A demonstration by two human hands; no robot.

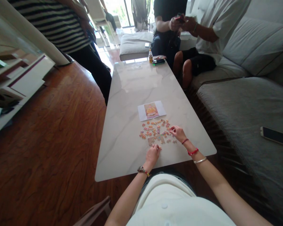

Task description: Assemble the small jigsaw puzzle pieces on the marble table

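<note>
Loose jigsaw puzzle pieces [151,127] in orange, pink and purple lie scattered on the white marbled table [124,131]. Nearer to me is a partly joined strip of puzzle [153,139]. Just below that strip, my left hand [153,154] rests with curled fingers; whatever is at its fingertips is too small to make out. To the right of the pile, my right hand [178,133] has thumb and forefinger pinched together on a puzzle piece at the pile's edge. A creased paper sheet [141,113] with a printed picture of an orange figure lies beyond the pieces.
At the table's far end are a small bottle [150,56] and a dark phone [158,62]. Two people sit by the grey sofa [245,94], where another phone [275,136] lies. A person in a striped top [52,25] stands left. A low white shelf [25,81] lines the left side.
</note>
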